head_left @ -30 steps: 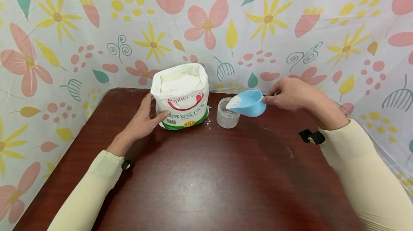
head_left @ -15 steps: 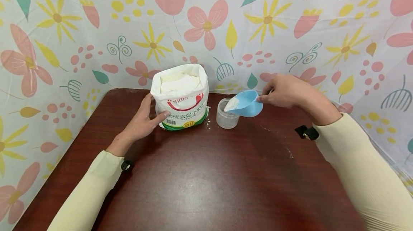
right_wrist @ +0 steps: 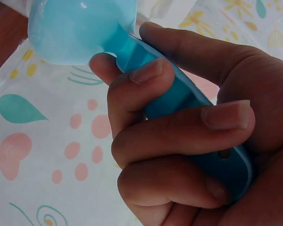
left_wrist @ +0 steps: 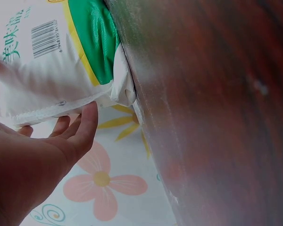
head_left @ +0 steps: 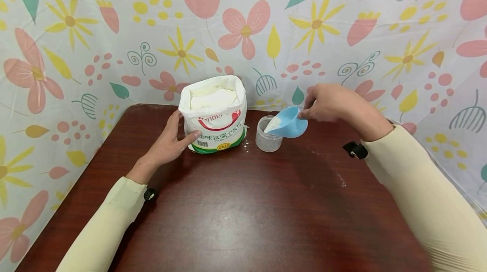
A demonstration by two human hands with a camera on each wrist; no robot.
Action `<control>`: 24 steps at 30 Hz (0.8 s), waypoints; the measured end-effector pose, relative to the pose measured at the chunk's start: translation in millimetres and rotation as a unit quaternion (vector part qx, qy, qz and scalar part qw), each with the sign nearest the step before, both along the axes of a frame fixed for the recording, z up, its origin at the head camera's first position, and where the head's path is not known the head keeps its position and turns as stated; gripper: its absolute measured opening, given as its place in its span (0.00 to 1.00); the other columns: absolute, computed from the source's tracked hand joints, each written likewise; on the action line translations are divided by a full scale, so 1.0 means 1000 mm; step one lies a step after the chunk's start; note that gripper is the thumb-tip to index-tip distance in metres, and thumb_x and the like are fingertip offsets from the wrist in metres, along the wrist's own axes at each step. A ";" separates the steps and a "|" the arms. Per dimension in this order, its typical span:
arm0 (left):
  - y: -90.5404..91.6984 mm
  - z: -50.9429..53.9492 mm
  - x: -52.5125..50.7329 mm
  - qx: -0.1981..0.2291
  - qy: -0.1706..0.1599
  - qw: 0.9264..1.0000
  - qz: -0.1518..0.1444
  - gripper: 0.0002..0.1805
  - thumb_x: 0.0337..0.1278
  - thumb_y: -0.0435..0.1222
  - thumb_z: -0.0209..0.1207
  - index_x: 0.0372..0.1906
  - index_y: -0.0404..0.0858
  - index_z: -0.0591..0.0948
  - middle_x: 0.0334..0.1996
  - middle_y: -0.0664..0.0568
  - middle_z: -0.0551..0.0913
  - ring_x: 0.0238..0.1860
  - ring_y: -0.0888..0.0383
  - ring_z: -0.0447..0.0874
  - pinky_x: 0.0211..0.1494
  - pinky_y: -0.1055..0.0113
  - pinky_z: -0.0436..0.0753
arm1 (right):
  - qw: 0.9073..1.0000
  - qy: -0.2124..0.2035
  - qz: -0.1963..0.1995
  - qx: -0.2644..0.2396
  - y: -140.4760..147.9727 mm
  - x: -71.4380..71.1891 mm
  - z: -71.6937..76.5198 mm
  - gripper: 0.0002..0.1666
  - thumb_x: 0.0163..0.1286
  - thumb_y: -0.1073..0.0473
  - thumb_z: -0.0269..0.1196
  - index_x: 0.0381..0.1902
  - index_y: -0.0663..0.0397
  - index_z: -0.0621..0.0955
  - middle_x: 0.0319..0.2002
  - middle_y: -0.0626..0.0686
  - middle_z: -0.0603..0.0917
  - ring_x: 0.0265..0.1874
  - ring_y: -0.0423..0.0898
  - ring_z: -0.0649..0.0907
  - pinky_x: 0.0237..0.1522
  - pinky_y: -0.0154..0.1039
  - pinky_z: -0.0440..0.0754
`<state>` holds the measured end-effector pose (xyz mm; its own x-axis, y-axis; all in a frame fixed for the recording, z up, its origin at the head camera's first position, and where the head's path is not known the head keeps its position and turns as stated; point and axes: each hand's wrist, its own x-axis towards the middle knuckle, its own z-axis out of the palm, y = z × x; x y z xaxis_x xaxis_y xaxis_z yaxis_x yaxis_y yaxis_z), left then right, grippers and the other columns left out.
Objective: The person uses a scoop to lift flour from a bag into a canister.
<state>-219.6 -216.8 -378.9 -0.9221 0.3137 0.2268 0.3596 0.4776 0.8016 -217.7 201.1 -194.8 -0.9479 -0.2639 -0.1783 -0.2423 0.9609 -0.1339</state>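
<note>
A white bag of flour stands with its top wide, white powder showing inside. My left hand holds its left side, thumb on the front and fingers on the side seam; in the left wrist view those fingertips touch the bag. In my right hand is the handle of a light blue scoop. The right wrist view shows several fingers curled round that handle. With white flour in its tip, the scoop tilts over the mouth of a clear round jar.
Everything stands on a dark reddish-brown table. Spilled white specks lie between bag and jar, and faint powder marks lie farther right. A flower-patterned curtain hangs behind the table's far edge.
My right hand has moved slightly left with the scoop, and its tip is tilted farther down into the jar's mouth. The left hand and the bag have stayed in place.
</note>
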 end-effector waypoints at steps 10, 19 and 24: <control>0.001 0.001 -0.001 0.004 -0.007 1.000 -0.001 0.48 0.73 0.48 0.66 0.85 0.53 0.47 0.78 0.47 0.55 0.77 0.47 0.54 0.73 0.33 0.68 | 0.999 -0.043 0.001 0.021 -0.016 -0.009 0.013 0.17 0.70 0.47 0.71 0.40 0.56 0.92 0.24 0.51 0.84 0.24 0.49 0.79 0.29 0.46 0.77; 0.000 -0.001 -0.003 0.003 -0.013 1.000 0.002 0.48 0.73 0.49 0.66 0.84 0.52 0.48 0.77 0.46 0.56 0.77 0.46 0.55 0.73 0.34 0.68 | 0.997 -0.067 0.000 0.044 -0.033 -0.017 0.024 0.14 0.68 0.49 0.71 0.30 0.54 0.90 0.22 0.50 0.84 0.18 0.44 0.74 0.25 0.38 0.71; 0.000 -0.001 -0.001 -0.001 -0.011 1.000 0.003 0.49 0.72 0.50 0.66 0.84 0.53 0.47 0.78 0.47 0.55 0.77 0.46 0.54 0.75 0.32 0.64 | 0.994 -0.080 0.001 0.070 -0.046 -0.024 0.031 0.18 0.67 0.50 0.72 0.20 0.52 0.85 0.23 0.50 0.86 0.18 0.42 0.73 0.24 0.36 0.70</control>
